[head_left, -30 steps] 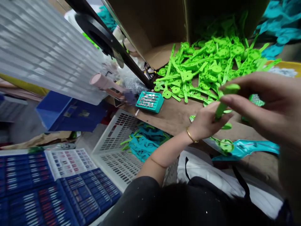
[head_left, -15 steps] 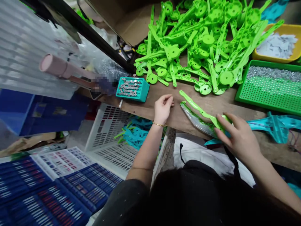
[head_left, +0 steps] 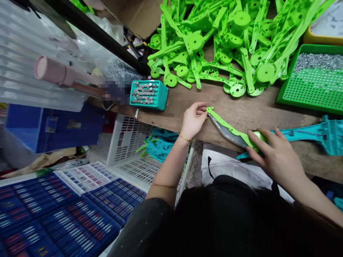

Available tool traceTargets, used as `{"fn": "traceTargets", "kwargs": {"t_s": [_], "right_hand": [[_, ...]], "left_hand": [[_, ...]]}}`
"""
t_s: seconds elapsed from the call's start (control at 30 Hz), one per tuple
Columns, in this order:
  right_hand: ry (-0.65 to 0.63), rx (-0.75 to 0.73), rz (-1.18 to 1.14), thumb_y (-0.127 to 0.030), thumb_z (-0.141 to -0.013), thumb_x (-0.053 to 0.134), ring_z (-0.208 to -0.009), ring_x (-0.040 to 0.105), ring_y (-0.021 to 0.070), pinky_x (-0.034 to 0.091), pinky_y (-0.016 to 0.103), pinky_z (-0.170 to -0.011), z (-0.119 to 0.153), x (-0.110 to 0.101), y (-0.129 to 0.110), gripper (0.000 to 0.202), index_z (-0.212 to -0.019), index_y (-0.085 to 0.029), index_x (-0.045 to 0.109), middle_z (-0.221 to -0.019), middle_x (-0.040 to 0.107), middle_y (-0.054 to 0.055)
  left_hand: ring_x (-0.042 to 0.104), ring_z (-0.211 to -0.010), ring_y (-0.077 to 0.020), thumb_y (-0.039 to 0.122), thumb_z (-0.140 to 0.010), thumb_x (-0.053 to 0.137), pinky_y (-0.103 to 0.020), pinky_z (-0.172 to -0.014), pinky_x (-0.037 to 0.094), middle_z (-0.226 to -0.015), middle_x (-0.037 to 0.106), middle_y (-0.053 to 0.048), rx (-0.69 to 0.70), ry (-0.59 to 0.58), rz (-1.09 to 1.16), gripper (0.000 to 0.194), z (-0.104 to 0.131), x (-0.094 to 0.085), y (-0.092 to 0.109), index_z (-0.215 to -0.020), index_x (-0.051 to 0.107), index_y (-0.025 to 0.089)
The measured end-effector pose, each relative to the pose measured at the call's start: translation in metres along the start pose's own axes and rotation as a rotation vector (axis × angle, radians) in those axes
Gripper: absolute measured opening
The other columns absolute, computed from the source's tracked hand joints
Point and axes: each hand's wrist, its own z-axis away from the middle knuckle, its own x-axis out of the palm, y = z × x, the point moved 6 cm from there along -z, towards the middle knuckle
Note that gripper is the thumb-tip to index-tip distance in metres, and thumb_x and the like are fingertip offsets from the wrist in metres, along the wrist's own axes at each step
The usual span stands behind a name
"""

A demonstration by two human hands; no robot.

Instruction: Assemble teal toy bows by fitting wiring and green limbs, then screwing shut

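Note:
A long, light-green plastic part (head_left: 227,125) lies slantwise near the front edge of the wooden bench, with a clear curved plastic piece (head_left: 227,134) along its lower side. My left hand (head_left: 195,116) pinches the narrow far tip of the green part between thumb and fingers. Over its wide round end is my right hand (head_left: 276,153), its fingers and thumb gripping both sides. A turquoise plastic part (head_left: 300,134) extends rightward from under that hand, and a thin wire runs along it.
Loose green plastic parts (head_left: 195,42) are heaped behind my hands. A green perforated tray (head_left: 308,89) holds small metal pieces, with a yellow tray (head_left: 324,38) behind. Leftward stands a turquoise box (head_left: 160,94) of metal pins. A white crate (head_left: 120,142) is below the bench (head_left: 184,96).
My left hand has moved right onto the tip of the green part. The upper green strip, tilted away before, now lies down along the clear piece. The view has shifted slightly.

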Motion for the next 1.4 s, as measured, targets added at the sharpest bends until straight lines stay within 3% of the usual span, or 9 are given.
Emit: {"fn": "traceTargets", "kwargs": {"t_s": [0.23,0.43,0.6,0.7,0.83,0.97,1.13,1.27,1.4], "right_hand": [[-0.004,0.052,0.020,-0.039,-0.095,0.054,-0.117,0.060,0.0299,0.010,0.068,-0.117,0.005,0.001,-0.001,0.039,-0.130,-0.021,0.058,-0.128,0.061,0.013],[0.048,-0.011,-0.074,-0.042,-0.093,0.058,-0.110,0.062,0.0272,0.017,0.062,-0.116,0.011,0.005,0.009,0.044,-0.130,-0.019,0.057,-0.122,0.063,0.014],[-0.013,-0.058,-0.051,-0.047,-0.097,0.048,-0.099,0.065,0.0258,0.027,0.055,-0.110,-0.011,-0.005,0.002,0.040,-0.118,-0.017,0.064,-0.112,0.068,0.012],[-0.076,-0.007,-0.067,-0.048,-0.101,0.034,-0.079,0.064,0.0214,0.041,0.035,-0.079,-0.036,0.003,0.002,0.051,-0.089,-0.014,0.069,-0.082,0.070,0.009],[-0.129,0.123,-0.091,-0.042,-0.102,0.027,-0.059,0.056,0.0157,0.027,0.030,-0.058,-0.053,0.020,0.006,0.058,-0.066,-0.016,0.064,-0.060,0.063,0.007],[-0.204,0.105,-0.166,-0.045,-0.101,0.033,-0.065,0.060,0.0175,0.029,0.030,-0.059,-0.055,0.018,0.005,0.053,-0.073,-0.016,0.067,-0.066,0.065,0.008],[-0.465,-0.044,-0.485,-0.047,-0.098,0.046,-0.089,0.065,0.0212,0.041,0.031,-0.073,-0.058,0.011,-0.002,0.039,-0.114,-0.017,0.066,-0.101,0.070,0.009],[-0.591,0.046,-0.642,-0.039,-0.096,0.048,-0.083,0.065,0.0177,0.037,0.028,-0.065,-0.061,0.015,0.005,0.028,-0.105,-0.023,0.068,-0.097,0.071,0.004],[-0.580,0.056,-0.679,-0.039,-0.094,0.051,-0.078,0.063,0.0163,0.032,0.026,-0.062,-0.062,0.017,0.008,0.025,-0.100,-0.025,0.070,-0.090,0.071,0.002]], "left_hand": [[0.065,-0.076,-0.0115,0.014,-0.069,0.076,-0.025,-0.078,0.054,-0.088,0.071,-0.004,0.055,0.018,0.006,0.028,0.002,-0.002,0.012,-0.096,0.069,0.013],[0.071,-0.079,-0.0154,0.023,-0.065,0.083,-0.031,-0.080,0.058,-0.084,0.068,0.000,-0.192,-0.007,0.565,0.043,0.022,0.022,0.001,-0.101,0.060,0.017],[0.075,-0.077,-0.0194,0.032,-0.063,0.088,-0.032,-0.074,0.061,-0.081,0.073,-0.002,-0.310,-0.110,0.606,0.050,0.053,0.045,0.003,-0.096,0.055,0.017],[0.075,-0.077,-0.0197,0.030,-0.065,0.088,-0.033,-0.075,0.062,-0.082,0.075,-0.002,-0.227,-0.062,0.584,0.046,0.060,0.041,0.014,-0.095,0.055,0.017],[0.076,-0.079,-0.0204,0.030,-0.069,0.087,-0.036,-0.080,0.063,-0.079,0.074,0.001,-0.180,-0.003,0.562,0.042,0.065,0.036,0.022,-0.095,0.056,0.019],[0.076,-0.085,-0.0188,0.026,-0.070,0.087,-0.035,-0.083,0.063,-0.091,0.076,0.000,-0.219,-0.067,0.559,0.041,0.071,0.042,0.019,-0.099,0.057,0.020],[0.076,-0.086,-0.0192,0.018,-0.073,0.084,-0.032,-0.078,0.064,-0.092,0.077,-0.001,-0.195,-0.133,0.505,0.039,0.078,0.045,0.019,-0.099,0.056,0.021],[0.077,-0.081,-0.0190,0.017,-0.073,0.084,-0.032,-0.075,0.065,-0.088,0.078,0.000,-0.125,-0.079,0.487,0.036,0.082,0.046,0.025,-0.096,0.058,0.021],[0.077,-0.081,-0.0205,0.023,-0.072,0.086,-0.035,-0.077,0.065,-0.087,0.078,0.000,-0.157,-0.092,0.461,0.035,0.082,0.043,0.024,-0.095,0.059,0.022]]}}
